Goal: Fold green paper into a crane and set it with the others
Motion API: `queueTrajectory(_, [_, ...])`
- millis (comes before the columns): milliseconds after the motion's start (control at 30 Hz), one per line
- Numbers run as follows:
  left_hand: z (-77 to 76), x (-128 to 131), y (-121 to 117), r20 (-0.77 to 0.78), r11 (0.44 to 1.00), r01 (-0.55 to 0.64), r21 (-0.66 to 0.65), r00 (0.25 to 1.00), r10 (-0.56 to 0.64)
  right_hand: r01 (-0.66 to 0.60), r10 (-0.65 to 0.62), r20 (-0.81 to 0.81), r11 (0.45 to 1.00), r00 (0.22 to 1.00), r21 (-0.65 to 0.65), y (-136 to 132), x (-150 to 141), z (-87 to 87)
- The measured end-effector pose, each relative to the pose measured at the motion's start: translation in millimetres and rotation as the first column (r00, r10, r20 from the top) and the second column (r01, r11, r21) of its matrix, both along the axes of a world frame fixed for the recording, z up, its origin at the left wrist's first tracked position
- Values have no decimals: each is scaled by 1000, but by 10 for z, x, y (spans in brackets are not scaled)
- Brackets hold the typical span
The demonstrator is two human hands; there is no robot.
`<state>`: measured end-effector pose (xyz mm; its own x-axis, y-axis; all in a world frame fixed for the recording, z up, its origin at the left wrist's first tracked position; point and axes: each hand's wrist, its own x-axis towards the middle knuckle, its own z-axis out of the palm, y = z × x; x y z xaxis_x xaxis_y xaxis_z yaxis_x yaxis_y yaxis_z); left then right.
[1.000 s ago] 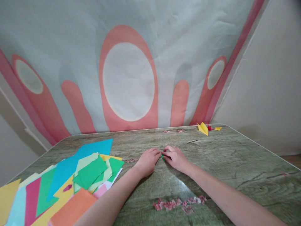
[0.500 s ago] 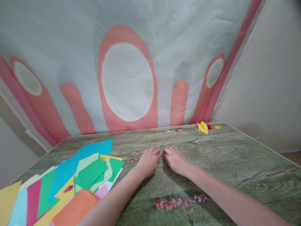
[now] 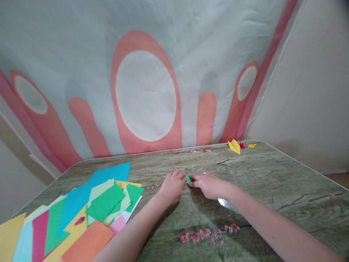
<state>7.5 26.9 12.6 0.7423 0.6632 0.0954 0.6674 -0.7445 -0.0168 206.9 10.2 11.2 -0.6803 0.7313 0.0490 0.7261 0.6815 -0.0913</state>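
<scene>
A small folded piece of green paper (image 3: 188, 178) lies on the wood-patterned table between my two hands. My left hand (image 3: 173, 185) rests on the table with its fingers bent together against the paper's left side, which they partly hide. From the right, the thumb and index finger of my right hand (image 3: 207, 185) grip the paper's edges, slightly apart from each other, while the other fingers are curled under.
Many coloured sheets overlap at the left, among them a blue sheet (image 3: 111, 173) and an orange sheet (image 3: 86, 241). A yellow folded paper plane (image 3: 234, 146), a red folded piece (image 3: 242, 145) and a small yellow piece (image 3: 252, 146) sit at the back right. Behind hangs a printed curtain (image 3: 188, 43).
My right hand has shifted slightly right and its index finger has straightened, so more of the green paper shows. A bright patch now appears below my right wrist. My left hand stays nearly still.
</scene>
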Motion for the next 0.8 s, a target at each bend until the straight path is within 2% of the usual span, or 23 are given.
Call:
queueTrajectory(300, [22,10,-3,-21,1000,0,6,1000,0,-13,13,0,1000,1000,-8,-19,37,40])
queueTrajectory(600, [54,28,-17,-14,1000,-5,7,1000,5,54,-61,66,994,996,100,-200,-167,88])
queueTrajectory(800, [32,20,5,-11,1000,-1,-4,1000,1,48,-53,62,995,997,89,-220,-198,58])
